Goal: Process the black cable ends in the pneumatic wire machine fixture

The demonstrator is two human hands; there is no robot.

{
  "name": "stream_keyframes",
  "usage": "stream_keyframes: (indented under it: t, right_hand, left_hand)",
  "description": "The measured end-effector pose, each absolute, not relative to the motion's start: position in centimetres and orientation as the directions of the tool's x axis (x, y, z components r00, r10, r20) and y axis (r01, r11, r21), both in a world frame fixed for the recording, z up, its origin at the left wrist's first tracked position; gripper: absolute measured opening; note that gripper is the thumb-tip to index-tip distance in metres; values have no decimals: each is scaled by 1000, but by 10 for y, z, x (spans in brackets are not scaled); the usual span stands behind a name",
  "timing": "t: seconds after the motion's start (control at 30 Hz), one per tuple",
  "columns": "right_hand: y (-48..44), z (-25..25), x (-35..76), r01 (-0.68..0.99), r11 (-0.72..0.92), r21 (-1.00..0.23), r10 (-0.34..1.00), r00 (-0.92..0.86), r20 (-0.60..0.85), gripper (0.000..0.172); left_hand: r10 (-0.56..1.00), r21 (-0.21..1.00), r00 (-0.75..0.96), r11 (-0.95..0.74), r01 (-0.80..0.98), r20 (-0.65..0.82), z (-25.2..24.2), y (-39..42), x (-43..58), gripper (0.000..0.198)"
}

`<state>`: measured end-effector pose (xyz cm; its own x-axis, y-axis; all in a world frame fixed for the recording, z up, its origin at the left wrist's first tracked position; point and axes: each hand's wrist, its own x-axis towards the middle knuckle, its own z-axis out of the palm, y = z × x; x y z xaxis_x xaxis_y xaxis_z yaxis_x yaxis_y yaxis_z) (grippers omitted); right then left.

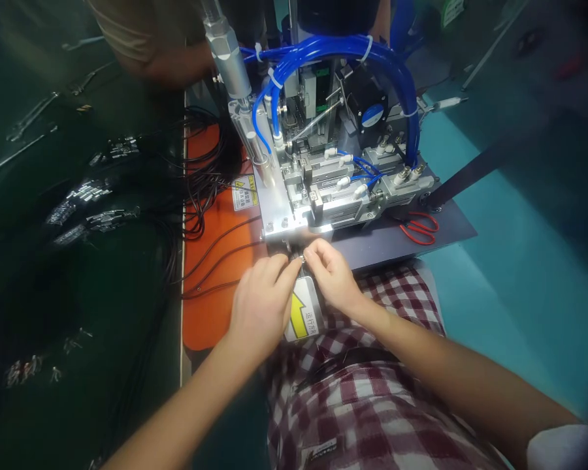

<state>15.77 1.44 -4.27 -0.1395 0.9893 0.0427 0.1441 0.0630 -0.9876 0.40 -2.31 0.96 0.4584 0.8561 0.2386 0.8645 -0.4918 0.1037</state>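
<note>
While the left hand (262, 297) and right hand (333, 277) pinch it, the tiny metal connector (302, 260) sits at six o'clock of the machine (323, 189): seemingly light, stiff, slippery; grip its sides.

machine (323, 176) behind both hands | mat (210, 261) left of machine, cables (206, 170) on it | scissors (420, 228) right of machine | arrow label (304, 316) under hands

The hoses (343, 49) were bright blue; the mat (215, 215) was orange under black cables (210, 143); the scissors (420, 228) had red handles; the shirt (372, 391) was checked — dark red and white; the arrow label (304, 318) was yellow on white; the floor (494, 248) — teal.
</note>
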Motion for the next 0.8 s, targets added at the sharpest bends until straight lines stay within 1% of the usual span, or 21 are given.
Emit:
stream_keyframes:
  t: [0.1, 0.17, 0.23, 0.3, 0.4, 0.47, 0.57, 0.63, 0.67, 0.73, 0.8]
  right_hand:
    - [14, -42, 158, 146, 63, -987, 990, -138, 43, 27]
    - [14, -42, 157, 190, 85, -978, 990, -129, 61, 26]
    - [13, -41, 156, 216, 100, -971, 991, -109, 78, 26]
    - [12, -41, 153, 155, 67, -986, 995, -85, 54, 26]
    - [12, -40, 151, -13, -47, -999, 996, -79, -46, 28]
    - [13, -38, 150, -67, -90, -994, 992, -97, -83, 28]
    - [13, -36, 152, -73, -115, -991, 987, -124, -105, 29]
    - [14, -35, 154, -61, -127, -990, 984, -134, -118, 29]
    - [14, -35, 154, -56, -129, -990, 983, -137, -120, 29]
    - [14, -36, 155, -55, -130, -990, 982, -147, -121, 29]
    - [14, -36, 156, -54, -134, -989, 980, -157, -125, 28]
  left_hand:
    - [875, 182, 425, -468, 865, 231, 2, -16, 10, 33]
    - [891, 245, 387, -441, 864, 238, 0, -15, 11, 33]
    - [904, 283, 357, -415, 865, 234, 0, -15, 11, 33]
    - [910, 286, 347, -403, 870, 227, 1, -15, 13, 33]
    - [904, 265, 353, -411, 872, 242, 3, -15, 16, 33]
    - [892, 288, 366, -435, 853, 264, 3, -18, 12, 32]
    - [882, 327, 334, -439, 837, 332, 1, -28, -10, 31]
    - [892, 296, 261, -379, 877, 368, 0, -37, -32, 26]
    - [906, 293, 228, -340, 894, 356, 0, -40, -44, 23]
    - [925, 323, 179, -290, 901, 334, 1, -43, -67, 17]
    - [928, 333, 208, -311, 890, 310, 3, -39, -84, 14]
